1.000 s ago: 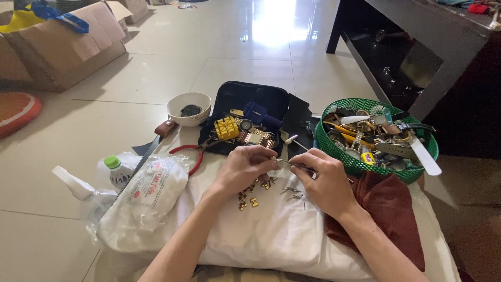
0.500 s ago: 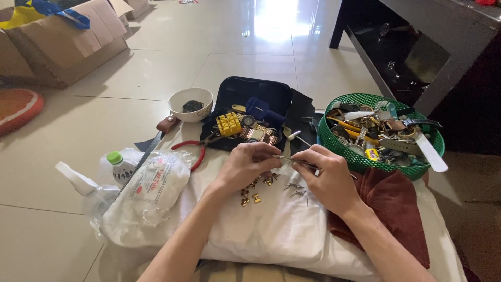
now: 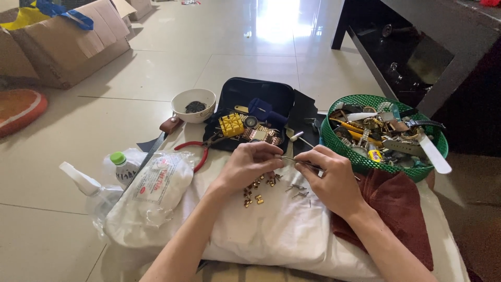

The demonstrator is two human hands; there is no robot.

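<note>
We are working over a white cloth (image 3: pixel 271 235) spread on the floor, a green basket (image 3: pixel 383 137) sitting at its far right corner. Our left hand (image 3: pixel 249 164) and right hand (image 3: pixel 334 180) are meeting mid-cloth, each grip pinching a thin metal tool (image 3: pixel 297 161). Small gold links (image 3: pixel 255 190) are lying just beneath.

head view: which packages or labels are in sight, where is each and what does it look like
Soft white plastic bag with a squarish printed label: lies on the white cloth, left of the left hand.
Small clear plastic bottle with a green cap and dark-printed label: stands at the bag's left edge.
Brown cardboard box with blue tape: on the floor, top left, flaps open.
No screens or signs.
</note>
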